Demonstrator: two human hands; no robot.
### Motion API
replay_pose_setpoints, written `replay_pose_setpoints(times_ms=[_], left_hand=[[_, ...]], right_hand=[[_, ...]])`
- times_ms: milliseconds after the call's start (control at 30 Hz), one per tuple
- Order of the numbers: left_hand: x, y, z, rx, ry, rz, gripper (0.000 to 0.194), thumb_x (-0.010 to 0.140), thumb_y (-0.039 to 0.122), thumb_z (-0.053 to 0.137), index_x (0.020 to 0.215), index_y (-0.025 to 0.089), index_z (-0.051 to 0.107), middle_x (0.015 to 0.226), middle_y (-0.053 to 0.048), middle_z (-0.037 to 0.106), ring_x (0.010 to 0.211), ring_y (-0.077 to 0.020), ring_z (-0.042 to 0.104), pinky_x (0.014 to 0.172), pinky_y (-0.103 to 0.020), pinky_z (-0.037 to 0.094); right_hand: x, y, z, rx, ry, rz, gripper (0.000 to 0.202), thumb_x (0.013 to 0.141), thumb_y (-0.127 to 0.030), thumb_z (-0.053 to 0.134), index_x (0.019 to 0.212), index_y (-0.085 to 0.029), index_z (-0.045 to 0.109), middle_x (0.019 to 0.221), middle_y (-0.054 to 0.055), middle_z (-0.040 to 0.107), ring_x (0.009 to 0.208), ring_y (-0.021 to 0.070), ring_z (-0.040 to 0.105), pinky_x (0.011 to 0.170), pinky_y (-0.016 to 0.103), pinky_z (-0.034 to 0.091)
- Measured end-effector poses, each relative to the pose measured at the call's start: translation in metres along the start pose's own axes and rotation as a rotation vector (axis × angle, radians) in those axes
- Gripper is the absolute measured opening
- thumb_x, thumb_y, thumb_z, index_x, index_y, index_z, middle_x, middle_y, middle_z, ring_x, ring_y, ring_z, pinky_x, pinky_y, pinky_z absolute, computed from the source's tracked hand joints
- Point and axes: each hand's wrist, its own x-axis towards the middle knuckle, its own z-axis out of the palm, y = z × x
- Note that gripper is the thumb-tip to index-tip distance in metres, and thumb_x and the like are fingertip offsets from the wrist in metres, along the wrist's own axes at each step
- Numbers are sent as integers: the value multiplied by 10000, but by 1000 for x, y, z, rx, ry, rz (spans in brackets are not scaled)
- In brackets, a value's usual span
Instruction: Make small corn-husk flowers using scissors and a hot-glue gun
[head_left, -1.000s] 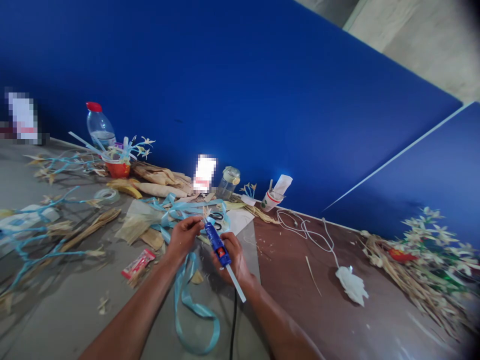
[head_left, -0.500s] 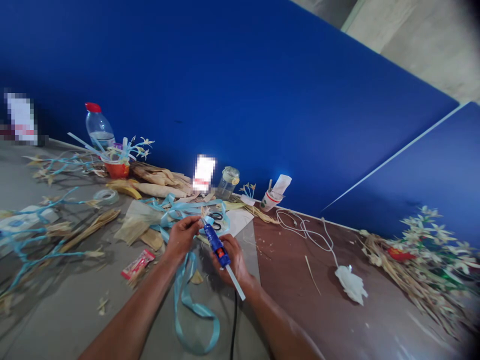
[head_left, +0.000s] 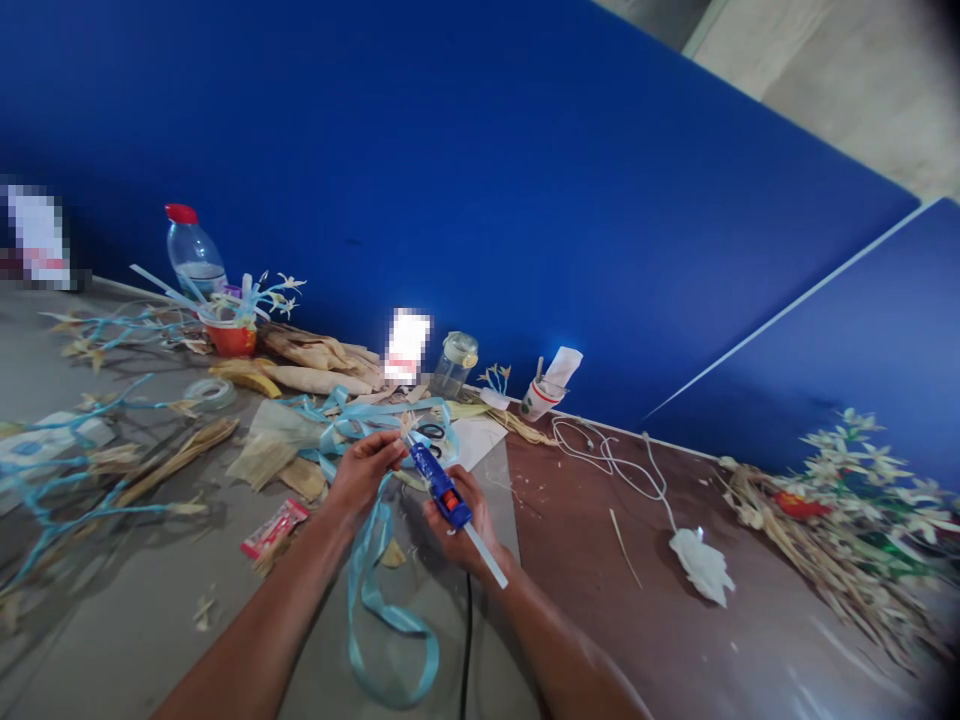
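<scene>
My right hand [head_left: 466, 520] is wrapped around a blue glue gun [head_left: 433, 475], its nozzle angled up and left and a pale glue stick [head_left: 487, 556] poking out of its back. Close to the nozzle, the fingers of my left hand [head_left: 367, 470] are pinched on a small pale dried-husk flower [head_left: 407, 425], mostly hidden by the fingertips and nozzle. Light blue ribbon [head_left: 360, 590] hangs in a loop below my left hand. More ribbon lies tangled behind the hands, beside black-handled scissors [head_left: 433, 432] partly covered by the gun.
Blue-wrapped stems with husk flowers [head_left: 82, 500] spread on the left. Behind are a red tub [head_left: 231, 340], a bottle [head_left: 196, 255], a glass jar [head_left: 454, 362] and a cup [head_left: 541, 398]. A white cable [head_left: 611, 455] and a flower bunch [head_left: 862, 520] lie right. A black cord [head_left: 468, 640] runs below the gun.
The glue gun and my right hand have shifted slightly right and turned, so the gun's orange part shows more. My left hand keeps almost the same place and pinch.
</scene>
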Motion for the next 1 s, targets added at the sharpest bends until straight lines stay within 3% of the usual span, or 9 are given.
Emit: replay_pose_setpoints(times_ms=[233,1000], left_hand=[[-2,5,3,-56,42,-50,297,520,293,829,737,128,711,617,-15,645,560,-96,538,553,-219,424],[-3,5,5,-88,-3,-46,229,556,275,812,712,140,712,595,2,627,537,-72,512,536,-197,414]], right_hand=[[0,-2,-1,2,-21,-19,107,757,-200,535,702,-220,446,722,37,513,696,206,549,644,367,477],[2,-3,0,15,-13,10,100,747,-200,536,693,-219,454,727,30,522,709,192,536,665,345,458]])
